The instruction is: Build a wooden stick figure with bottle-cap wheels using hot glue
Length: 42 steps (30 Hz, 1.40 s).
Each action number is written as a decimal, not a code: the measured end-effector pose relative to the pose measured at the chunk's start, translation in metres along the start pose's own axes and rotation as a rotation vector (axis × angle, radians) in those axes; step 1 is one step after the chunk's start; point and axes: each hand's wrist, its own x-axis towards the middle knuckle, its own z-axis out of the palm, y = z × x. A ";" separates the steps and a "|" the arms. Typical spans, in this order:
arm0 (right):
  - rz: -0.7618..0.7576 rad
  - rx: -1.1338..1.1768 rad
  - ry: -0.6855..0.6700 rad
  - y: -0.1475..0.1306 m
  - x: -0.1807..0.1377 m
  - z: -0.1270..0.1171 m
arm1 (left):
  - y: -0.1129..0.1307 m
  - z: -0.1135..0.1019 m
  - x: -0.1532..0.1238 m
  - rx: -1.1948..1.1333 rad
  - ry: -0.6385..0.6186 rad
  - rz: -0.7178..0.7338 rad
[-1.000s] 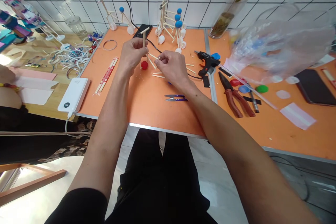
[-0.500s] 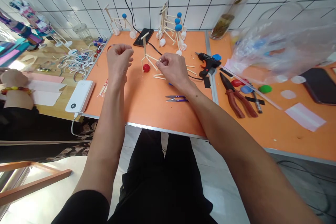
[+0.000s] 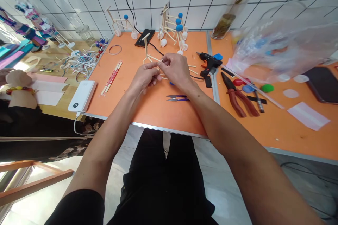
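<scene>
My right hand (image 3: pixel 176 68) is closed in a pinch on the right end of a small wooden stick frame (image 3: pixel 145 47). The frame has an upright with a short crossbar on top. My left hand (image 3: pixel 144 78) is also pinched, its fingertips touching those of my right hand; what lies between its fingers is hidden. The frame's lower part is behind my left hand. Loose sticks (image 3: pixel 192 66) and blue-handled thread snips (image 3: pixel 177 98) lie near my right hand. Behind stand a larger stick model (image 3: pixel 169 24) with blue balls and another stick model (image 3: pixel 120 24).
On the right are a glue gun (image 3: pixel 210 64), red-handled pliers (image 3: pixel 236 95) and a plastic bag (image 3: pixel 287 42). Wrapped chopsticks (image 3: pixel 112 77) and a white power bank (image 3: pixel 82 95) are left. A phone (image 3: pixel 144 38) lies behind. Another person's wrist (image 3: pixel 19 91) shows far left.
My left hand has moved right and down from beside the frame to meet my right hand's fingertips. It now covers the red ball, and the wrapped chopsticks have come into full view.
</scene>
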 end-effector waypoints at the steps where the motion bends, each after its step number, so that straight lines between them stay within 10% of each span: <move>1: -0.002 -0.003 0.002 0.000 0.000 0.000 | -0.001 0.000 0.002 -0.015 -0.037 -0.002; 25: -0.034 -0.139 -0.062 0.021 0.001 -0.041 | -0.007 0.000 0.019 -0.067 -0.162 0.023; 42: -0.161 -0.426 -0.275 0.008 -0.010 -0.038 | -0.034 -0.007 0.050 0.368 -0.025 0.439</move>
